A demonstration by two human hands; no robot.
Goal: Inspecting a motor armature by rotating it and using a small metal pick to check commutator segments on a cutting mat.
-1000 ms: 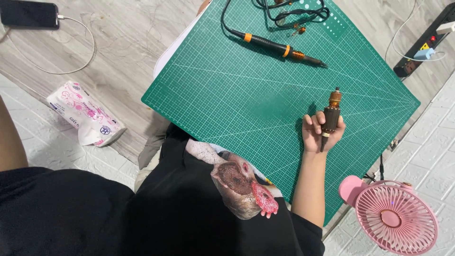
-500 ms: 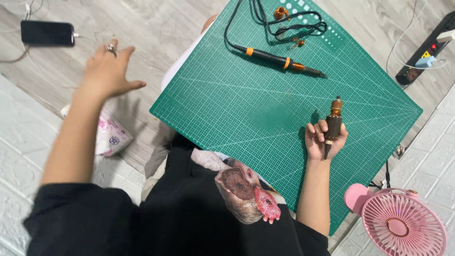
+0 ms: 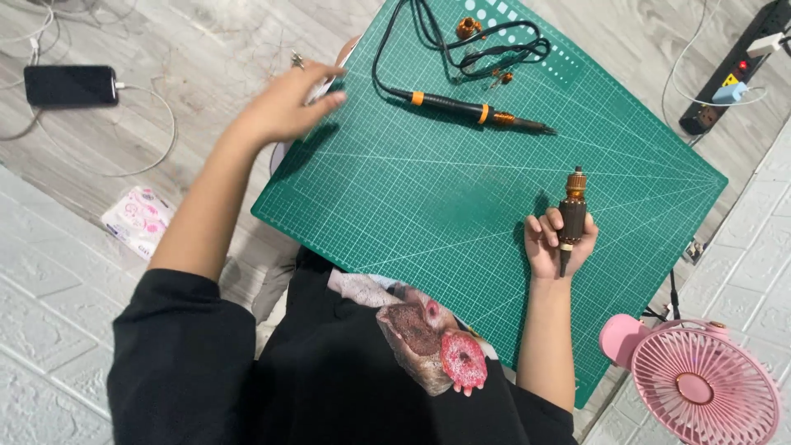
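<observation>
We count one motor armature [image 3: 571, 213] gripped in our right hand [image 3: 554, 244] at centre right, one soldering iron [image 3: 470, 110], our left hand [image 3: 288, 105] open, moved rightward onto the cutting mat [image 3: 428, 206] edge.

one mat [image 3: 428, 198]; one fan [image 3: 700, 383]; one phone [image 3: 70, 85]

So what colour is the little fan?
Pink: the fan shows in the head view, at the lower right corner.

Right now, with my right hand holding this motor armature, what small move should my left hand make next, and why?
Probably carry the left hand rightward to the soldering iron: the hand hovers empty at the green mat's edge, while the right hand holds the armature upright.
</observation>
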